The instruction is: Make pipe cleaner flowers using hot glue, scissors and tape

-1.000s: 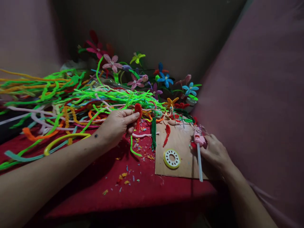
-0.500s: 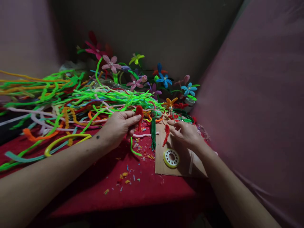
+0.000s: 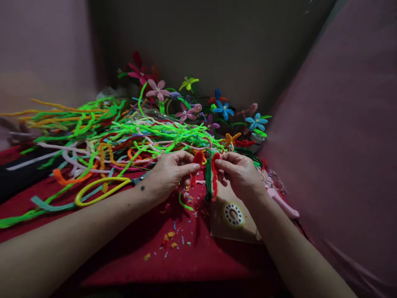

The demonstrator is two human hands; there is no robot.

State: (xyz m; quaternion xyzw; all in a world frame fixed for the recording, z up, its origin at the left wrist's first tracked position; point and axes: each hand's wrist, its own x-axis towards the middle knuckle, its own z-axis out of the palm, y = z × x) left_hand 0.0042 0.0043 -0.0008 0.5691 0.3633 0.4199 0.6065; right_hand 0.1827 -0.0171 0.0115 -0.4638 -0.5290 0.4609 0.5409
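My left hand [image 3: 169, 170] pinches a red pipe-cleaner petal [image 3: 197, 157] between thumb and fingertips, its rounded loop pointing up. Opposite it, my right hand [image 3: 243, 173] is closed on a second red pipe-cleaner petal [image 3: 214, 182], held upright with its fuzzy tail hanging down. The two petals are close together but apart. Between and behind them is a dark green bundle of pipe cleaners [image 3: 208, 182]. Below my right hand, a roll of clear tape [image 3: 233, 215] with a yellowish rim lies on a brown board [image 3: 218, 228].
Scissors with yellow handles [image 3: 102, 191] lie beside my left forearm. A heap of bright pipe cleaners [image 3: 161, 128] spreads over the red cloth [image 3: 130, 265]. Finished pipe-cleaner flowers [image 3: 223, 109] stand at the back. Coloured scraps [image 3: 170, 236] are strewn in front; a pink tool [image 3: 283, 203] lies right.
My right hand has taken hold of the red petal that was over the board and brought it left, beside the one in my left hand. The view has shifted slightly.
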